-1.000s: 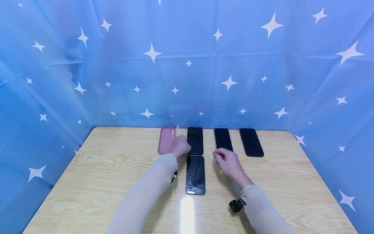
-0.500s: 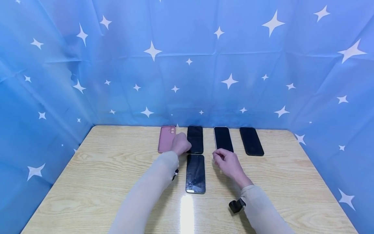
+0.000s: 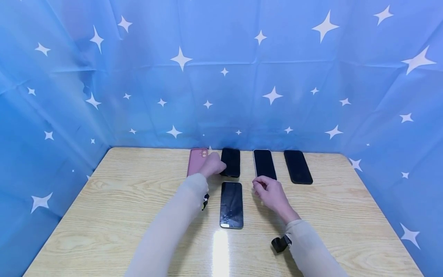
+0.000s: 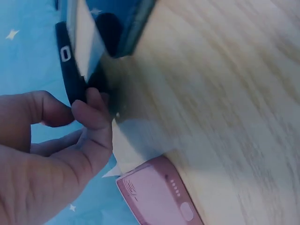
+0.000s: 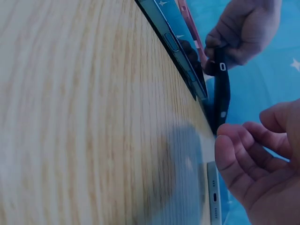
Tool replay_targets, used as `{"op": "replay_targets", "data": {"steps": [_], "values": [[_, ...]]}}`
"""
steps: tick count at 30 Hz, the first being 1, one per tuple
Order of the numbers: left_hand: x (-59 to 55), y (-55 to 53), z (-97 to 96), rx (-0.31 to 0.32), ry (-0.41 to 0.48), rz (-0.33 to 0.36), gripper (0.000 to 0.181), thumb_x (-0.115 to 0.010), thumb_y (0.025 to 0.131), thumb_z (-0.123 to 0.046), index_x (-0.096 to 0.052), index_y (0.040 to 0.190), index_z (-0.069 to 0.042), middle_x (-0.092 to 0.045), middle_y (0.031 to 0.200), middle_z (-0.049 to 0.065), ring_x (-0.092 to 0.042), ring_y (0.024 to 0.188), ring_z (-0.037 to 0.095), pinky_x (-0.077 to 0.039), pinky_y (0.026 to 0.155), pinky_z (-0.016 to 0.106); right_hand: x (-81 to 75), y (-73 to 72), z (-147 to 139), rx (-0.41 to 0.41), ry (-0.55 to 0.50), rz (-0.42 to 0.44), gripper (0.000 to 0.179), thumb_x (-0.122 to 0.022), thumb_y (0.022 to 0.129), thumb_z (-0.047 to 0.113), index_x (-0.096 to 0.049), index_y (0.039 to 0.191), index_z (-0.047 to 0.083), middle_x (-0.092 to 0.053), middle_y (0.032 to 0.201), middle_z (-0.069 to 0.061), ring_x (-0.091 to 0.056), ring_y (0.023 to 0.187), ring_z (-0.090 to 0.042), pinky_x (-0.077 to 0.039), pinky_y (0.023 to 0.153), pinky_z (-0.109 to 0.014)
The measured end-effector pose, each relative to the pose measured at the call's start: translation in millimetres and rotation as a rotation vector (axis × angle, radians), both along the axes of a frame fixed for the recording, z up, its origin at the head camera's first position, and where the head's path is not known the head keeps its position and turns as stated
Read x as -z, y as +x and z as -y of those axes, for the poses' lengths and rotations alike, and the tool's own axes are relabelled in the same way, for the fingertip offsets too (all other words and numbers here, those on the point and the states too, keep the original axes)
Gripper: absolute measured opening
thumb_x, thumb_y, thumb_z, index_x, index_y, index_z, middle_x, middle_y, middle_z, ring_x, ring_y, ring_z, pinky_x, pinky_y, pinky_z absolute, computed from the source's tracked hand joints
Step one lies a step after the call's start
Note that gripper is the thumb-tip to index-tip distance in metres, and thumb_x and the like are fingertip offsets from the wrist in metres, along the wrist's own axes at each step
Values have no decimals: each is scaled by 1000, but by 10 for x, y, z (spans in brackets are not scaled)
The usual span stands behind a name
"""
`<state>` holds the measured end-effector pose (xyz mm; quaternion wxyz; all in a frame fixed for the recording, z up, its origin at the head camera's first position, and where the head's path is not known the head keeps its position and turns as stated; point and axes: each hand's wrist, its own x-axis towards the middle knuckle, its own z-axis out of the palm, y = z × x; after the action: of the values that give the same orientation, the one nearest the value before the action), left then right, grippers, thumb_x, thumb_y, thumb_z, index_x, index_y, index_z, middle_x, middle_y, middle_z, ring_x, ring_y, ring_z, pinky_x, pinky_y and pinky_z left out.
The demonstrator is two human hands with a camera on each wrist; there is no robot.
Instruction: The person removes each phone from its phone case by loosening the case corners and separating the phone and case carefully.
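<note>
My left hand (image 3: 213, 164) pinches the lower left corner of a black phone (image 3: 231, 158) at the table's back. The phone's near edge is tipped up; cut-outs along its dark rim (image 4: 65, 54) suggest a case. A pink phone case (image 3: 196, 161) lies left of it, partly hidden by my hand. Directly in front, a smudged dark phone (image 3: 232, 206) rests screen up. Loosely bent and holding nothing, my right hand (image 3: 271, 192) hovers by the near end of a pale-edged phone (image 3: 264, 164). Its fingertips (image 5: 225, 150) appear close to the tipped phone in the right wrist view.
Another black phone (image 3: 298, 167) lies at the right end of the back row. A wood-grain table (image 3: 121, 215) carries everything. Blue cloth (image 3: 221, 88) with white stars hangs behind and on both sides.
The black phone's near edge has risen off the table in my left hand, and a gap shows between it and the front phone. My right hand has stayed in place.
</note>
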<state>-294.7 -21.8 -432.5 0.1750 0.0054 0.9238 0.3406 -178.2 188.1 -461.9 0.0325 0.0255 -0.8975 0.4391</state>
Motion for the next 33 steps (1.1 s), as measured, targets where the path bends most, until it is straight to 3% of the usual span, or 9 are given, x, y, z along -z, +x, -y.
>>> {"op": "replay_targets", "data": {"steps": [3,5,8,12,15,17,21,25,33], "values": [[-14,11,59,-42,113,27,16,-59,93,-2,-56,78,-4,-59,86,10,-63,59,23,-56,61,30,-4,-5,-6,3,-7,6,17,-60,104,11,-72,110,0,-71,81,-10,-65,73,-15,-52,62,-24],[-20,38,97,-68,190,59,23,-60,93,-2,-54,71,-7,-60,83,9,-72,68,29,-62,72,36,-15,-1,-15,4,-11,13,18,-59,104,11,-72,111,0,-71,82,-10,-65,74,-15,-52,61,-24],[-35,85,145,-59,247,63,39,-59,93,0,-42,60,-13,-46,64,2,-75,76,34,-64,80,41,-35,-4,-31,7,-17,20,19,-59,105,12,-72,112,0,-71,83,-10,-67,76,-19,-51,60,-24],[-62,154,190,-33,333,43,45,-59,93,6,-37,58,-12,-32,59,-4,-72,66,33,-66,79,42,-62,-16,-52,5,-21,20,20,-59,106,13,-71,114,0,-72,84,-11,-69,78,-23,-52,60,-25],[-80,201,216,-16,391,16,26,-57,91,9,-51,69,-3,-39,66,-1,-67,60,25,-66,76,43,-77,-26,-66,-1,-21,24,20,-59,106,13,-71,115,0,-72,85,-12,-69,78,-24,-52,61,-25],[-90,239,231,-6,419,0,6,-57,92,10,-61,89,6,-45,73,2,-64,63,20,-66,76,44,-85,-30,-75,-6,-19,30,21,-59,106,14,-71,116,0,-72,86,-12,-69,79,-24,-52,62,-25],[-102,330,261,4,455,-37,34,-56,94,9,-59,127,12,-56,89,9,-65,71,22,-66,76,47,-106,-19,-98,-20,-25,34,22,-58,106,13,-70,117,-1,-72,90,-13,-69,81,-25,-53,64,-25],[-106,422,288,3,497,-67,38,-56,93,10,-56,131,11,-59,106,16,-65,69,23,-66,71,44,-123,-16,-114,-34,-37,30,22,-57,106,13,-69,118,-2,-73,95,-15,-69,82,-27,-55,64,-24],[-110,591,322,14,586,-95,44,-53,86,15,-55,130,11,-60,110,20,-62,65,19,-66,69,50,-162,-21,-107,-68,-73,47,26,-56,107,14,-67,123,-3,-74,102,-17,-70,87,-29,-60,69,-24]]}}
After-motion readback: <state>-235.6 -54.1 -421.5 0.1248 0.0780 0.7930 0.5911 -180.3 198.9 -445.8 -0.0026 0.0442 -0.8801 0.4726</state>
